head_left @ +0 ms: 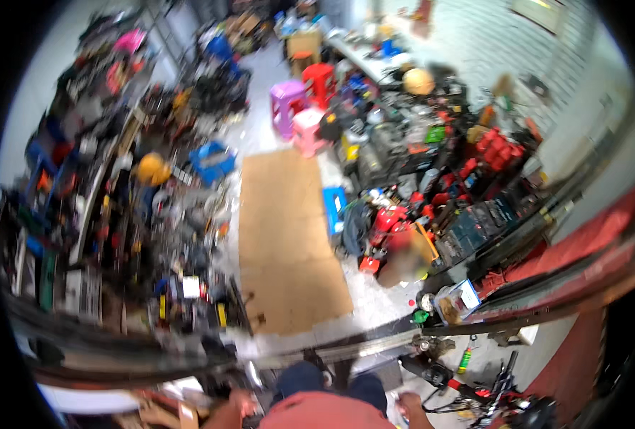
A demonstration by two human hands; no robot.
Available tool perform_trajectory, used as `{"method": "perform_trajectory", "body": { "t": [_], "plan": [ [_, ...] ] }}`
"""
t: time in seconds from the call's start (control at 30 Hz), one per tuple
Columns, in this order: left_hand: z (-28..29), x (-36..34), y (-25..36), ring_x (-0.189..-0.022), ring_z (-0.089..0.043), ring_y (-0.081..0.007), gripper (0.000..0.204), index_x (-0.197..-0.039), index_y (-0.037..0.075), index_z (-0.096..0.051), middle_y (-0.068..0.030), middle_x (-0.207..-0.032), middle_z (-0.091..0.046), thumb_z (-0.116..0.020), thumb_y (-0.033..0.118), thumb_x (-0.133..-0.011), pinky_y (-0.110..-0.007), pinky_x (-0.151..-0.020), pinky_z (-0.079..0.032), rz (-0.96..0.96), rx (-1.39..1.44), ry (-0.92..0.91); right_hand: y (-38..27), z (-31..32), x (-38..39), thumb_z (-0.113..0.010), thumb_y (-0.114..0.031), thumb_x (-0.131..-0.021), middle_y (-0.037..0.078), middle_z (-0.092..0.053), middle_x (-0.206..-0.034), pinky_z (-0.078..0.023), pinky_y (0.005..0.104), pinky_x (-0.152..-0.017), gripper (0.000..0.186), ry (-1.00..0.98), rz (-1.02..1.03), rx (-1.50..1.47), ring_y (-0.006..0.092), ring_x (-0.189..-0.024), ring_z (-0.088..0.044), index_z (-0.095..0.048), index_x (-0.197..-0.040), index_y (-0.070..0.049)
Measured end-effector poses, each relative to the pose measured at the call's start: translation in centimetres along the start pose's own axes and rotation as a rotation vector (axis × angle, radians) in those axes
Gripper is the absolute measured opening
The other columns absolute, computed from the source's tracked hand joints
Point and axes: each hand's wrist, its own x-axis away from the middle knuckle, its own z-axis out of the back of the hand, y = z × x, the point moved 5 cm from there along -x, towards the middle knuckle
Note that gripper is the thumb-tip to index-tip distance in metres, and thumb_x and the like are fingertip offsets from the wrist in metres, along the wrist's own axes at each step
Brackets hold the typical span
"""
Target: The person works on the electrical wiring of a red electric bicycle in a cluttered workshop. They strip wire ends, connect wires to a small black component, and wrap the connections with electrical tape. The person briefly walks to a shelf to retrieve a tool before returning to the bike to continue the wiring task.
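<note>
My left hand [242,404] hangs low at the bottom edge beside my red shirt [321,413] and dark-clad leg [296,380]; it is blurred, and I cannot make out its fingers. My right hand [409,406] is low on my other side, near a black-and-red bicycle or similar frame [464,390], its fingers too blurred to read. Whether either hand holds anything is unclear. Just ahead of my feet runs a metal threshold track [360,347], and beyond it a long flattened cardboard sheet [285,236] lies on the floor.
Dense piles of tools and parts [181,229] line the left, with a blue crate [212,161]. Red power tools, cases [489,214] and clutter crowd the right. Purple [289,107], pink [307,129] and red [319,82] plastic stools stand at the cardboard's far end.
</note>
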Motion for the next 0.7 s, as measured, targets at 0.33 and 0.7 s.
{"method": "perform_trajectory", "body": {
  "t": [0.33, 0.7],
  "plan": [
    [1.9, 9.1, 8.7, -0.048, -0.053, -0.0206, 0.013, -0.098, 0.006, -0.059, -0.0114, -0.071, -0.061, -0.056, 0.018, -0.096, -0.036, -0.04, -0.038, 0.123, 0.861, 0.301, -13.9, 24.7, -0.1, -0.062, -0.015, -0.097, 0.006, -0.062, -0.078, -0.041, 0.0277, -0.04, 0.013, -0.028, -0.248, -1.079, 0.0182, -0.055, -0.061, -0.058, -0.107, -0.008],
    [-10.2, 7.3, 11.5, -0.052, -0.061, -0.0202, 0.026, -0.112, 0.009, -0.062, -0.0111, -0.078, -0.069, -0.053, 0.03, -0.098, -0.035, -0.04, -0.043, 0.281, 1.411, 0.324, -36.4, 55.0, -23.0, -0.056, -0.018, -0.097, 0.009, -0.064, -0.077, -0.045, 0.037, -0.043, 0.017, -0.076, 0.002, -0.517, 0.0233, -0.054, -0.061, -0.061, -0.111, -0.01]
  ]
}}
